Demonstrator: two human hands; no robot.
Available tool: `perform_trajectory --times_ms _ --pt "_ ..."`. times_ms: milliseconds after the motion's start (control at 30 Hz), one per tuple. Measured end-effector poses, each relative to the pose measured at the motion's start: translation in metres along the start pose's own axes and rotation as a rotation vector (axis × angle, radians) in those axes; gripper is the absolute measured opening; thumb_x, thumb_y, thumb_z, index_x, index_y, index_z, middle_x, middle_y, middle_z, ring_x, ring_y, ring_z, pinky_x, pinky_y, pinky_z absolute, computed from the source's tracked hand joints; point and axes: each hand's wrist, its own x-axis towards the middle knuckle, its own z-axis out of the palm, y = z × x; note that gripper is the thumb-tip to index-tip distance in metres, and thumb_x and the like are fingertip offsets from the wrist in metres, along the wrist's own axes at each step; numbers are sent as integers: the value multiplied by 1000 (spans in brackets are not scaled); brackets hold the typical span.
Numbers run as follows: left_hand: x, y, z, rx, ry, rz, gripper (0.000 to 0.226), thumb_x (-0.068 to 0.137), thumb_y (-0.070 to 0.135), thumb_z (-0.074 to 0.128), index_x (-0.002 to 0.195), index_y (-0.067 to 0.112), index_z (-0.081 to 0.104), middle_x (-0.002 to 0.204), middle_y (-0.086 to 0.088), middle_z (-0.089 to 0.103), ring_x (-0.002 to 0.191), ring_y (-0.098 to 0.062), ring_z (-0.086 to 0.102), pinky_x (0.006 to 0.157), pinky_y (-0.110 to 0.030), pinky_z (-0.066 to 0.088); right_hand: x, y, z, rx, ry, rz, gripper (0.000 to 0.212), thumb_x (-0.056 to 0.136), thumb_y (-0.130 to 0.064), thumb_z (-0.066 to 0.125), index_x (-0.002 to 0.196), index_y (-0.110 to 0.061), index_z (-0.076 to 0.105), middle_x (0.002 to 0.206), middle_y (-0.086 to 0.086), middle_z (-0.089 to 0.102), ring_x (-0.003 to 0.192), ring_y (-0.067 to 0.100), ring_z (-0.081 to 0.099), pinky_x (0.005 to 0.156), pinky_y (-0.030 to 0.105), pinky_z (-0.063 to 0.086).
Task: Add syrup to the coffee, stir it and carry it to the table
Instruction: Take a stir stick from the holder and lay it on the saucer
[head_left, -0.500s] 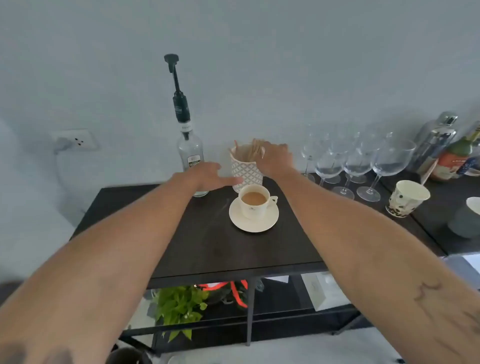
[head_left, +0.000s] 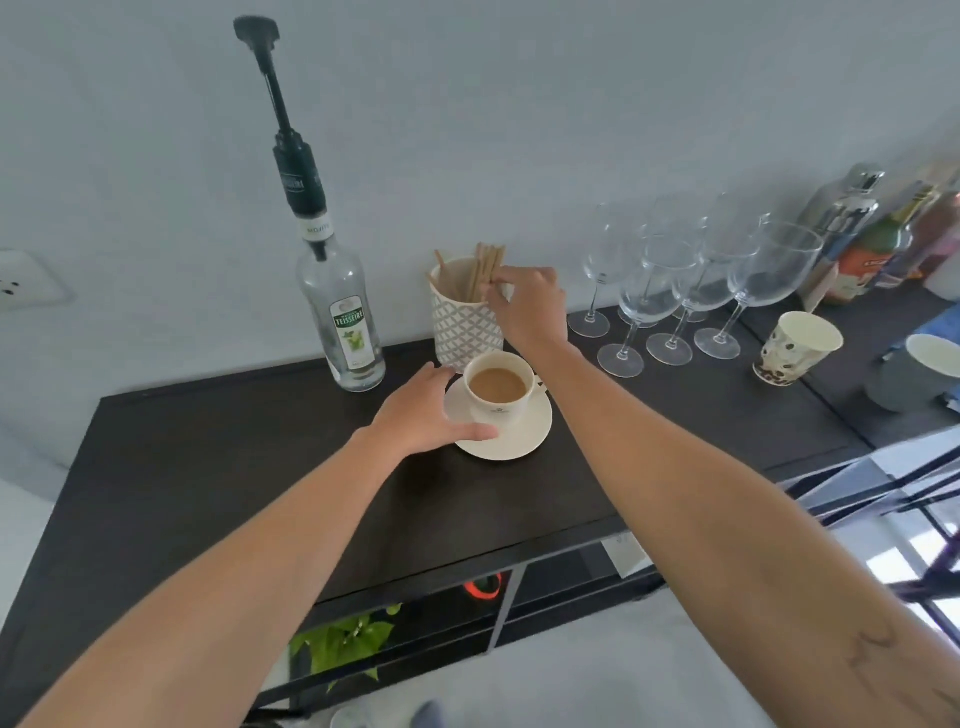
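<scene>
The stirring step looks to be starting. The syrup bottle (head_left: 347, 317) stands at the back left. The left hand (head_left: 426, 415), spread wide, steadies the saucer (head_left: 524, 441) under the cup (head_left: 500, 387) of milky coffee on the dark shelf (head_left: 208, 457). The right hand (head_left: 530, 301) pinches a wooden stick (head_left: 488, 270) in the patterned holder (head_left: 462, 332); next it needs lifting clear.
</scene>
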Motion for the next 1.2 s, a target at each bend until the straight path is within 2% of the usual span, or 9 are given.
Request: perform_trajectory --times_ms 167,300,433,567,633,767,833,1067,1200 --pt "6 -6 12 -74 34 107 103 44 83 74 134 41 45 129 14 54 128 -14 45 93 -35 46 8 -2 -3 126 58 0 17 100 -22 67 105 -12 79 101 4 79 112 29 64 95 35 51" --pt "3 -8 20 -148 92 229 97 45 83 76 128 43 46 122 20 59 117 -8 46 94 -30 43 8 -14 -17 169 150 -52 14 96 -20 71 104 -14 82 96 -3 80 87 19 72 73 7 47" --pt "-4 -20 33 -95 130 236 124 41 89 72 143 28 36 142 8 48 138 -18 32 108 -35 32 4 -26 -39 276 250 -102 15 96 -17 71 106 -18 82 91 -13 78 83 5 71 82 27 59" --pt "-6 -23 38 -104 104 189 137 43 87 74 154 25 21 158 5 32 149 -22 19 116 -38 22 -6 -36 -68 410 396 -109 17 96 -15 69 109 -19 79 85 -17 74 76 -11 66 70 7 51" --pt "-7 -22 38 -101 115 144 140 46 83 76 156 21 17 161 3 27 150 -22 16 117 -39 23 -18 -32 -80 477 462 -66 19 95 -16 69 110 -23 77 83 -13 76 77 -7 68 72 8 51" --pt "-11 -22 38 -95 108 72 141 49 78 79 158 21 11 164 2 22 151 -18 14 117 -42 24 -60 6 -91 638 513 147 21 91 -24 72 105 -40 72 81 -10 78 79 10 73 85 40 61" --pt "-14 -21 39 -86 99 50 141 49 78 79 159 22 9 165 4 19 152 -16 12 118 -41 23 -85 32 -88 731 527 281 19 91 -22 74 105 -34 72 79 -7 78 71 8 72 78 37 62" --pt "-24 -14 51 -104 131 32 143 45 85 74 157 28 6 165 6 16 151 -16 10 116 -34 18 -142 94 -65 774 393 528 15 94 -14 75 103 -26 70 81 -4 80 71 7 73 60 23 62" --pt "-26 -8 54 -113 133 -5 146 41 89 73 156 33 1 165 8 13 151 -15 9 116 -38 22 -145 104 -48 727 266 604 13 94 -17 76 101 -25 69 81 -8 80 69 8 74 56 25 62"
